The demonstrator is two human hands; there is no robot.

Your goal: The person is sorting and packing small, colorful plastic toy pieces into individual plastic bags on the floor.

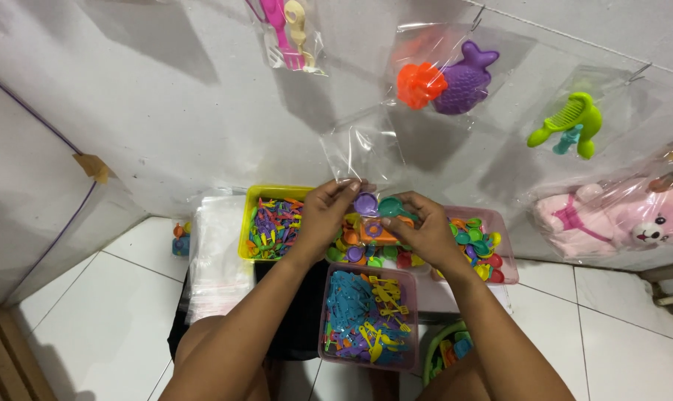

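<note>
My left hand (327, 212) pinches the lower edge of a clear plastic bag (360, 148) that stands up against the wall. My right hand (424, 226) holds a small bunch of toy dishes (373, 217), purple, green and orange, right below the bag's mouth. Both hands hover over a heap of coloured toy plates (366, 249) between the bins.
A yellow bin (247, 223) of small toy cutlery sits left, a pink bin (500, 230) of toy plates right, another pink bin (407, 327) of blue and yellow pieces near me. A stack of clear bags (217, 252) lies left. Bagged toys (448, 78) hang on the wall.
</note>
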